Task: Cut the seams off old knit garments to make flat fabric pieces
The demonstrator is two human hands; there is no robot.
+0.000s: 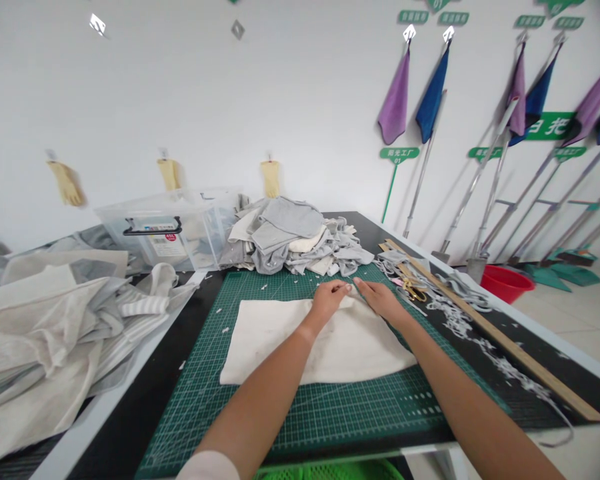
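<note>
A cream-white piece of cloth [275,337] lies on the green cutting mat [330,417], with faint dark smudges near its middle. At its far edge my left hand [330,297] is closed, thumb and fingers pinching the fabric. Close beside it, my right hand [380,300] also grips that edge, and the cloth is drawn up slightly between the two. My fingertips partly hide the exact grip. Just right of my right hand lie gold-handled scissors [414,291], apart from it.
Behind the mat rises a pile of grey and white fabric pieces [290,230], beside a clear plastic box [180,227]. More fabric [45,320] is heaped left. Along the right lie a long wooden strip [510,340] and fabric scraps [457,317]. A red bucket [507,283] stands beyond the table.
</note>
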